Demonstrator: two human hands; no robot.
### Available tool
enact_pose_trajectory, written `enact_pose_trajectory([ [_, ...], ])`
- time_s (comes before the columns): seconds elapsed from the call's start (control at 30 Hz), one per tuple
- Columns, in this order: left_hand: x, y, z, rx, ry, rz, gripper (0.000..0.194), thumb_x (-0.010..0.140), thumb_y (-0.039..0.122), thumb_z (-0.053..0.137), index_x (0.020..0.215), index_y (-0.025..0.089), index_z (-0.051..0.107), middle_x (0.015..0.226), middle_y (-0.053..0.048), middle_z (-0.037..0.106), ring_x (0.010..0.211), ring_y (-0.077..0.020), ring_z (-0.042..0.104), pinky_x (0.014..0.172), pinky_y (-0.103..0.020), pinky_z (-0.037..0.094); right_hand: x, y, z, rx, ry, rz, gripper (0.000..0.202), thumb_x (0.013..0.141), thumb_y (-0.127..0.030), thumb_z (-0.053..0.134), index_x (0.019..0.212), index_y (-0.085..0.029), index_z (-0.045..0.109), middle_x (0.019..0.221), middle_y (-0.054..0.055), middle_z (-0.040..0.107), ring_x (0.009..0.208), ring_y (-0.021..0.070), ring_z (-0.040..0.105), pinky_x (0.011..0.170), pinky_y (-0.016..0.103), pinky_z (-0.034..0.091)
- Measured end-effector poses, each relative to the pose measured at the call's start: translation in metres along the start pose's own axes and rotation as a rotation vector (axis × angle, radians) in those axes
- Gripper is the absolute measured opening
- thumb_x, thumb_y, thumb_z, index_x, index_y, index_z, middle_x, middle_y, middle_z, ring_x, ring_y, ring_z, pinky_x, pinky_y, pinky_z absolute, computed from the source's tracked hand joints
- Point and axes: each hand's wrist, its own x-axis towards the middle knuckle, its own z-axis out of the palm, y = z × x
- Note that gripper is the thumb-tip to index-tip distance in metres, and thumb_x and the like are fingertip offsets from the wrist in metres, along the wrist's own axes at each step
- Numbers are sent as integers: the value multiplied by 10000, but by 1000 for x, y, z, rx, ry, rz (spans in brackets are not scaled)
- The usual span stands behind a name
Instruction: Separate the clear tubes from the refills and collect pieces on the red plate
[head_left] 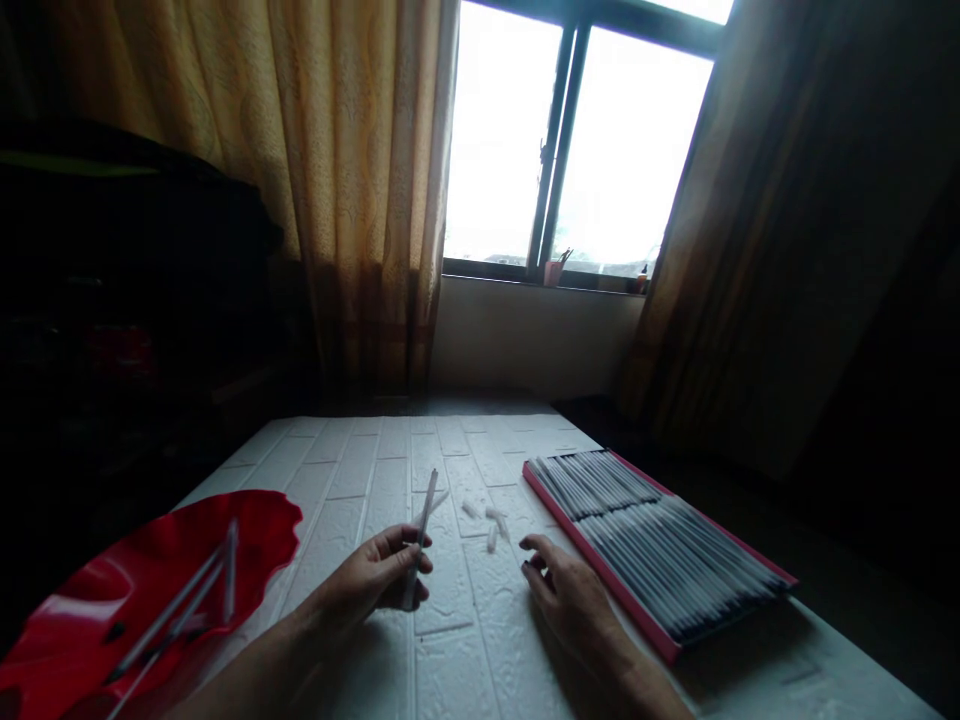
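Upright between the thumb and fingers of my left hand (394, 570) is a slim grey pen (427, 515), held above the table. My right hand (559, 580) is over the table just left of the box, its thumb and forefinger a little apart with nothing visible between them. Several small translucent pieces (491, 525), which look like pen caps, lie beyond and between my hands. A shallow pink-red box (600, 560) on the right is packed with two rows of similar pens (667, 550).
A red wavy-rimmed bowl (262, 505) at the left holds a few pens (176, 610). White brick-patterned covering lies on the table (337, 460). Behind are curtains (367, 180), a window and a pink cup (553, 272) on the sill. Dark furniture stands far left.
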Motion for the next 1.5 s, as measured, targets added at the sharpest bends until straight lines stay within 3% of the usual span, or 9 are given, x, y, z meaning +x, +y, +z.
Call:
enact_pose_trajectory([
  [0.17,-2,-1,5,55,-81,49,414,660,482,768,889,178,606,694,35,612,475,-92,584,480,-220,404,13,-13,-12,207,38,4,194,798,-320,510,841,-186,643,832,74,701,663,189,633,628,290,472],
  [0.3,-1,-3,5,118,-93,53,433,648,514,762,879,177,619,646,51,576,472,-76,544,463,-203,377,25,-30,-15,598,31,45,277,778,-424,569,873,-173,640,747,59,689,590,164,603,536,273,460],
  [0.5,1,-8,4,226,-107,30,484,612,558,754,866,174,606,635,56,547,467,-73,498,446,-201,342,35,-54,-10,1022,-44,154,417,663,-521,712,855,-164,616,726,34,670,530,112,551,414,190,317],
  [0.67,-5,-3,9,290,-158,14,460,654,559,722,874,173,602,653,57,544,480,-65,492,458,-192,319,34,-53,-1,1261,-32,295,409,604,-483,792,758,-156,600,576,-65,512,410,22,343,390,173,139],
  [0.73,-7,-1,11,304,-167,8,459,657,563,717,868,172,602,659,58,543,485,-62,489,465,-190,319,32,-50,2,1334,-65,330,405,585,-450,815,779,-159,612,596,-58,522,417,20,337,400,179,131],
  [0.87,-6,-3,10,298,-167,8,454,656,563,714,861,176,597,650,61,541,481,-63,487,458,-184,314,27,-49,3,1386,-134,344,382,583,-380,830,832,-161,640,681,-8,607,480,45,419,430,181,193],
  [1.13,-3,-7,8,342,-194,39,371,733,512,667,883,180,602,668,55,549,496,-72,502,468,-187,328,25,-53,2,1378,-175,321,365,581,-381,824,813,-173,635,653,-25,589,461,40,386,430,185,166],
  [1.37,-4,-4,10,342,-172,9,385,692,513,683,871,184,597,656,63,540,482,-69,482,455,-186,323,23,-53,2,1280,-142,291,354,598,-414,799,804,-172,643,676,-19,581,493,52,428,434,177,211],
  [1.5,-2,-6,8,387,-150,44,383,701,519,657,869,178,608,640,64,528,457,-66,464,433,-187,301,25,-51,4,1134,-123,195,316,661,-429,740,827,-178,644,660,-24,568,501,69,450,430,185,259],
])
